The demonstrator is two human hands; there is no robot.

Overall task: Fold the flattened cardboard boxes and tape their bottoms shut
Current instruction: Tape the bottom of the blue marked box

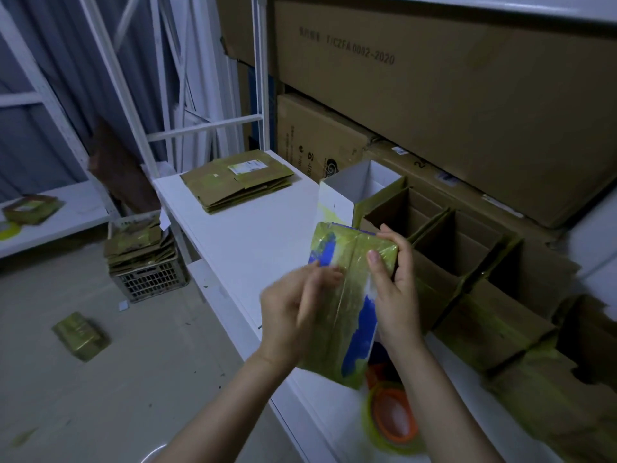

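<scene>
**Box position.** The box is held in the air above the table, close to the table's left edge. Its taped face is turned to the camera. A seam runs down the middle of that face.

**Right hand**. It grips the box's right edge. The thumb lies flat on the taped face and the fingers curl round the upper right corner.

**Left hand**. It lies on the left half of the face, fingertips close to the seam. It is motion-blurred, so whether it pinches or only presses cannot be told.

**Below.** The tape roll lies flat on the table, just under the box's lower end.

**Far side.** Bare tabletop runs from the box to a stack of flattened boxes at the far end. A white box stands upright and open just beyond the held box.

**Right side.** A row of open boxes stands just beside the right hand, packed wall to wall, with cartons behind them.

**Left side.** The table edge drops to the floor. A crate loaded with flattened boxes stands near the table. A taped floor box lies well apart from it.
</scene>
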